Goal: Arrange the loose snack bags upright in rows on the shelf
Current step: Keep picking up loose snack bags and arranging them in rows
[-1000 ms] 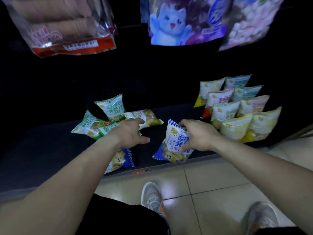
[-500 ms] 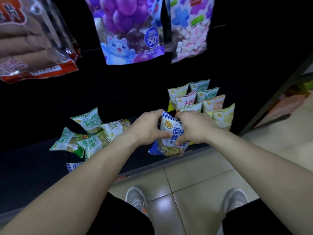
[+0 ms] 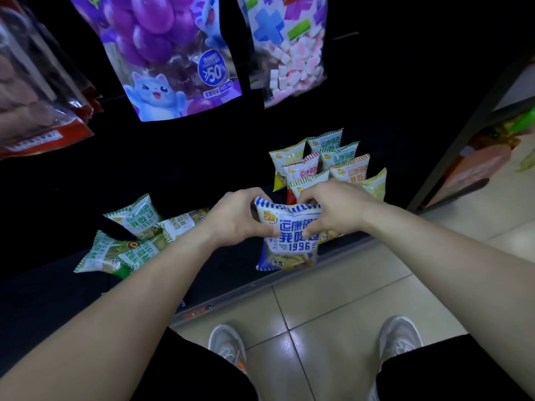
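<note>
Two grey shoes (image 3: 227,345) stand on pale tile below one blue-striped snack bag (image 3: 292,241), held upright at the front edge of the dark shelf (image 3: 58,287). The left hand (image 3: 234,218) and right hand (image 3: 333,209) pinch its top corners with curled fingers. Four green bags (image 3: 136,218) lie loose to the left. Seven upright bags (image 3: 341,157) show in rows behind the right hand. Three large packs (image 3: 170,53) hang above.

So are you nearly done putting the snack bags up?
Roughly halfway. Done: the upright rows of snack bags stand at the right end of the shelf. In hand: both the left hand and right hand grip the blue-striped snack bag, upright near the front edge. Left: the green snack bags lie in a loose heap to the left.
</note>
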